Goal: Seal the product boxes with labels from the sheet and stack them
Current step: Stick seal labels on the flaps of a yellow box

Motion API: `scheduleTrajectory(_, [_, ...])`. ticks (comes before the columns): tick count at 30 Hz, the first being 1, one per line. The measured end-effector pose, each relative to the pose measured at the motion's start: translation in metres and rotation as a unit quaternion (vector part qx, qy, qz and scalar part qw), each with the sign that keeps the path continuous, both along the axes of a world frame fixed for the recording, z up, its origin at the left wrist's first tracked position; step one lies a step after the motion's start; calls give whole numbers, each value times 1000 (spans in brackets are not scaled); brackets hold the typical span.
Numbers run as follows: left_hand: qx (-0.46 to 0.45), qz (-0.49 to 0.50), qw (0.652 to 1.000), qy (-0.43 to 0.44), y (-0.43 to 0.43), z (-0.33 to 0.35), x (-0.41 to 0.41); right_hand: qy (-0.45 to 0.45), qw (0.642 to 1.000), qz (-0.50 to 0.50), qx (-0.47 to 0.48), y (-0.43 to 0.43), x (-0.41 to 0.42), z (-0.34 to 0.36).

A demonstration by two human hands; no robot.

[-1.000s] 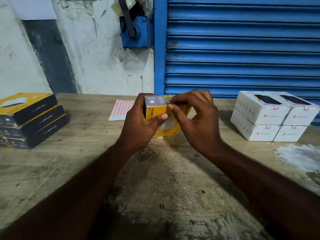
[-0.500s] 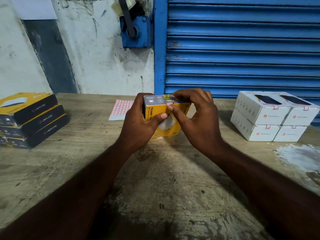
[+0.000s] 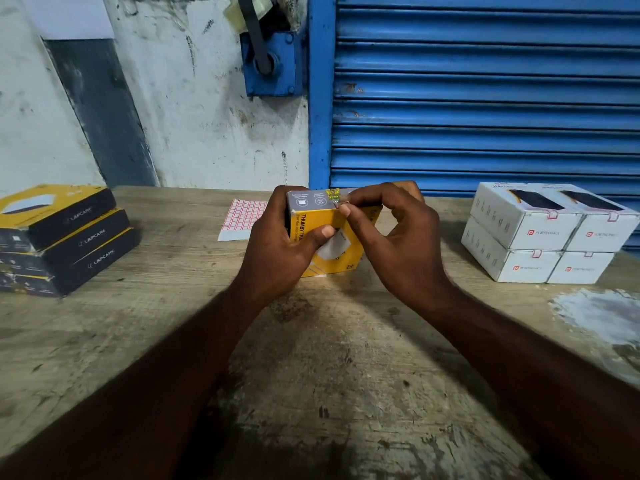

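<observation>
Both forearms reach forward and converge. The left hand [image 3: 280, 244] wraps fingers and thumb round the yellow box [image 3: 318, 220]; the right hand [image 3: 398, 237] arches over it, thumb and forefinger pinching its top edge

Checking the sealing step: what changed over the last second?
The right hand arched its fingers slightly higher over the yellow box; its thumb stays on the label at the top edge. The left hand still grips the box. Label sheet, black stack and white stack unmoved.
</observation>
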State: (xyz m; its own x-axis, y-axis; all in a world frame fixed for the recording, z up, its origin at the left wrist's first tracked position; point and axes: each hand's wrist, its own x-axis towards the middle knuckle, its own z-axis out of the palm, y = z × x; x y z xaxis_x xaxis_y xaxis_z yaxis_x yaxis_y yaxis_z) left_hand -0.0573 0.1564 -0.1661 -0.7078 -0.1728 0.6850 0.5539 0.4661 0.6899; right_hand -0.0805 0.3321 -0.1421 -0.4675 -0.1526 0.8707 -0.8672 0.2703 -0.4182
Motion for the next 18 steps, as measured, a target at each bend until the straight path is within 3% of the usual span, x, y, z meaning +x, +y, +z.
scheduleTrajectory(8, [-1,-2,1000,-8,0,0,0,-29,998,40,-31,4,1,6])
scheduleTrajectory(18, [5,-3,1000,-11,-1,1,0,-13,999,24,26,4,-2,7])
